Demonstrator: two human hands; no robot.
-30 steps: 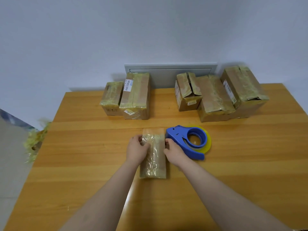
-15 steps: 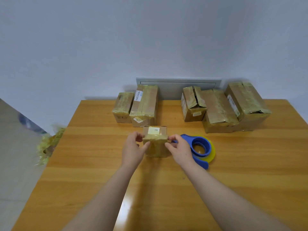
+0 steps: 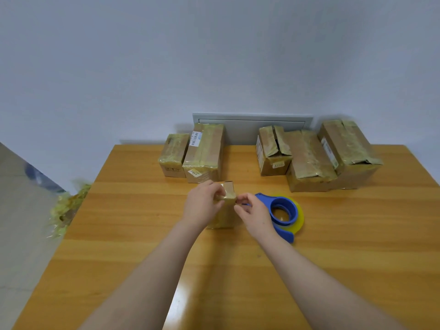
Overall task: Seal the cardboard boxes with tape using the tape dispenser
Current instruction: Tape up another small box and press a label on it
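A small tape-wrapped cardboard box (image 3: pixel 225 214) stands upright on the wooden table (image 3: pixel 357 246), in the middle. My left hand (image 3: pixel 203 204) grips its upper left side and covers most of the top. My right hand (image 3: pixel 253 210) pinches the box's upper right corner with thumb and fingertips. The blue tape dispenser (image 3: pixel 282 211) with its yellowish tape roll lies on the table just right of my right hand, with no hand on it.
Two taped boxes (image 3: pixel 195 153) stand at the back left of the table and three more (image 3: pixel 319 156) at the back right, against the wall. A heap of crumpled yellowish tape (image 3: pixel 65 208) lies on the floor past the table's left edge.
The small box went from lying flat to standing on end. Both hands shifted up to its top, and the left hand now covers the label.
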